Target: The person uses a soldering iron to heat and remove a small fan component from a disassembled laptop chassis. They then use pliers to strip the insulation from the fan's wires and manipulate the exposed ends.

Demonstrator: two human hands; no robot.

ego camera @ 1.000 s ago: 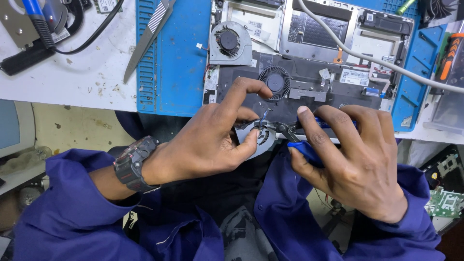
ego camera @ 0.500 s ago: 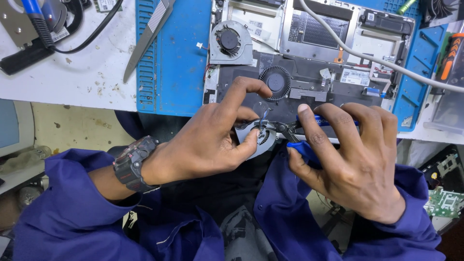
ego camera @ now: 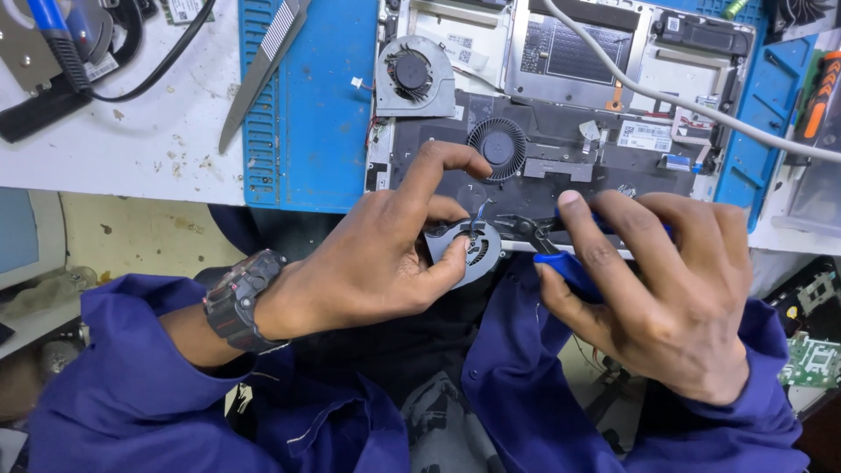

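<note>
The left hand [ego camera: 372, 263] pinches a small grey fan [ego camera: 469, 247] at the laptop's [ego camera: 561, 166] near edge; the right hand [ego camera: 661, 289] squeezes blue-handled pliers [ego camera: 547, 250], tips pointing left at the fan's wire.

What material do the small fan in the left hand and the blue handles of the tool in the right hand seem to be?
Small grey round fan: probably matt moulded plastic; its surface looks dull, with thin blades. Blue-handled pliers: the handles look like smooth plastic or rubber sleeves, evenly coloured; the dark tip seems to be metal. The left hand and right hand hold them.
</note>
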